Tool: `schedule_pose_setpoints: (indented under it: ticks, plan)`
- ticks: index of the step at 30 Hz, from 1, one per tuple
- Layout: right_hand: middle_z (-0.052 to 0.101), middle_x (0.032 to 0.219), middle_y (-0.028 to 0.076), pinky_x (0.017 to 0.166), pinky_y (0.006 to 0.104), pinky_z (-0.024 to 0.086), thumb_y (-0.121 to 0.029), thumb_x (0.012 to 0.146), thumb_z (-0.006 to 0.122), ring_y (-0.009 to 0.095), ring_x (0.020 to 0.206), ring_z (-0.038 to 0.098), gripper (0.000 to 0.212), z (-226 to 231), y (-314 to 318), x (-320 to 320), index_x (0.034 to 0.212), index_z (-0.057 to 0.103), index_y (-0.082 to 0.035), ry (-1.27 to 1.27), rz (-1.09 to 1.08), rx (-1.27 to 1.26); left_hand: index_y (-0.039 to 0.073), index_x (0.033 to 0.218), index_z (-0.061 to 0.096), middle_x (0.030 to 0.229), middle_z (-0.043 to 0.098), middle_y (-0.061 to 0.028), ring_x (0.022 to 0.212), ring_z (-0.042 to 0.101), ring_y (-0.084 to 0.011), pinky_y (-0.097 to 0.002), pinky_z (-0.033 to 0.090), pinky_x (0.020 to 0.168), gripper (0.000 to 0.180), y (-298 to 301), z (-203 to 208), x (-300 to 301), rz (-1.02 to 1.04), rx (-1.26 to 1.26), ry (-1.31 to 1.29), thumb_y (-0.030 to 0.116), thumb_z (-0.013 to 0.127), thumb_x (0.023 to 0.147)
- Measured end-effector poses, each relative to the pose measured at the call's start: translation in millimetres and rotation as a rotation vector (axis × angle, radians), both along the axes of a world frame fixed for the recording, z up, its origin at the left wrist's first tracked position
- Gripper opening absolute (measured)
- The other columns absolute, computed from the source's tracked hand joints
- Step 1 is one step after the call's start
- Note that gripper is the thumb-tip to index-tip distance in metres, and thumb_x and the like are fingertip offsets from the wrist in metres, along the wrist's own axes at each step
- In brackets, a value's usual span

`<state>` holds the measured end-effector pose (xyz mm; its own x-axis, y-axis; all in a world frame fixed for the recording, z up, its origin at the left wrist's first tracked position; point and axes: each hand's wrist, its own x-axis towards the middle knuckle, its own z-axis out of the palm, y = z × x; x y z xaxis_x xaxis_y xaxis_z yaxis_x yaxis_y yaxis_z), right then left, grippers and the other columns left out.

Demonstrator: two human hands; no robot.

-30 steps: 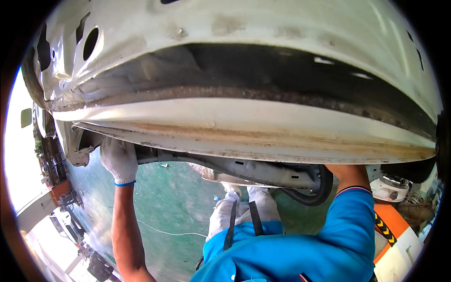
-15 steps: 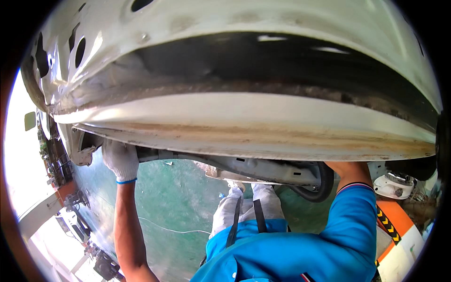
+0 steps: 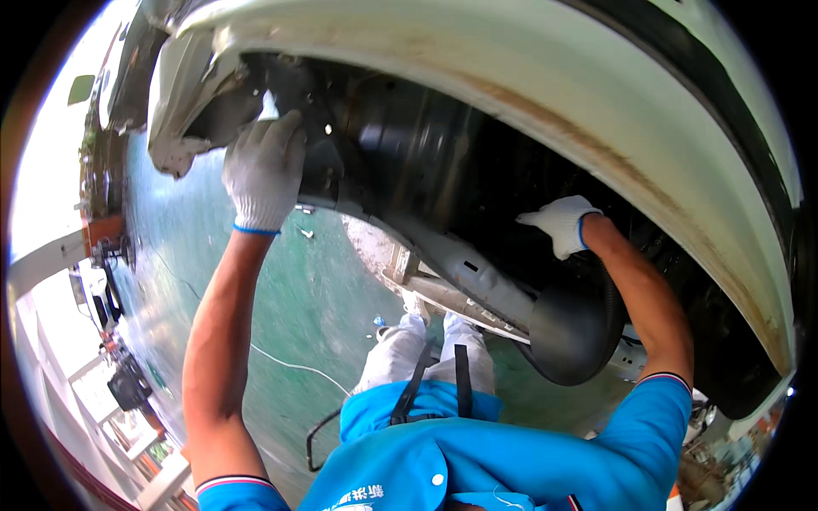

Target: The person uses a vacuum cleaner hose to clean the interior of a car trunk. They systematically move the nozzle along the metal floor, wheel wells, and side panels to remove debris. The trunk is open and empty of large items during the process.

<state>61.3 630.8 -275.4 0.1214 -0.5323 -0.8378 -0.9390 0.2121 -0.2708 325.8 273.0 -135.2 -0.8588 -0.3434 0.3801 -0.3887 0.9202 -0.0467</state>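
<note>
A pale car body panel with a rust-brown lower edge arches over both my hands. Beneath it opens a dark cavity with a black inner panel. My left hand, in a white knit glove with a blue cuff, is closed with curled fingers at the cavity's left end. Its fingertips are hidden against the dark metal, so what they grip does not show clearly. Also gloved, my right hand reaches into the cavity on the right. One finger stretches out to the left, and nothing shows in that hand.
Below the cavity runs a grey metal rail with slots, beside a rounded black part. A dirty pale trim piece lies near my feet. A thin white cable crosses the green floor. Equipment stands at left.
The view has tilted and shifted, showing more of the dark cavity. My right hand, hidden behind the panel before, is now visible. My left hand appears higher in the picture.
</note>
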Motion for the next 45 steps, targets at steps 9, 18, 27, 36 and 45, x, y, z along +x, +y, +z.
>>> schedule_pose_setpoints:
  ticks: [9, 18, 27, 36, 45]
  plan:
    - [0.072, 0.136, 0.020, 0.097, 0.0465, 0.061, -0.016, 0.068, 0.085, 0.040, 0.119, 0.072, 0.105, 14, -2, 24, 0.166, 0.047, -0.026, 0.024, 0.006, -0.042, 0.017, 0.111, 0.081, 0.097, 0.077, -0.0057, 0.094, 0.073, -0.0310, -0.0456, 0.057, 0.086, 0.020, 5, -4, 1, 0.027, 0.000, 0.037, 0.023, 0.077, 0.092]
    - [0.067, 0.139, 0.021, 0.099, 0.0480, 0.060, -0.019, 0.067, 0.085, 0.043, 0.116, 0.071, 0.104, 90, 21, 21, 0.164, 0.048, -0.024, 0.080, -0.267, -0.149, 0.018, 0.103, 0.081, 0.091, 0.076, -0.0037, 0.090, 0.075, -0.0275, -0.0446, 0.057, 0.087, 0.015, 4, -5, 2, 0.028, -0.057, 0.079, 0.024, 0.076, 0.090]
    - [0.063, 0.148, 0.023, 0.116, 0.0423, 0.053, -0.020, 0.061, 0.091, 0.042, 0.132, 0.066, 0.116, 231, 81, 90, 0.167, 0.044, -0.012, -0.063, -0.529, -0.428, 0.017, 0.108, 0.082, 0.094, 0.077, -0.0035, 0.093, 0.076, -0.0274, -0.0448, 0.058, 0.084, 0.019, 0, -11, 2, 0.009, 0.001, 0.110, 0.026, 0.074, 0.093]
    - [0.067, 0.129, 0.027, 0.092, 0.0563, 0.060, -0.028, 0.086, 0.071, 0.048, 0.107, 0.073, 0.095, 168, -23, 255, 0.172, 0.033, -0.026, 0.146, -0.372, 0.101, 0.015, 0.093, 0.078, 0.087, 0.072, -0.0053, 0.086, 0.074, -0.0281, -0.0455, 0.057, 0.079, 0.009, -3, -17, -3, -0.101, 0.065, 0.230, 0.021, 0.073, 0.089]
    - [0.065, 0.142, 0.029, 0.100, 0.0542, 0.059, -0.027, 0.083, 0.072, 0.046, 0.121, 0.071, 0.094, 138, -83, 283, 0.170, 0.036, -0.025, 0.196, -0.470, 0.125, 0.014, 0.086, 0.076, 0.084, 0.071, -0.0050, 0.083, 0.073, -0.0268, -0.0440, 0.056, 0.076, 0.007, -1, -20, 0, -0.154, 0.085, 0.260, 0.019, 0.073, 0.082]
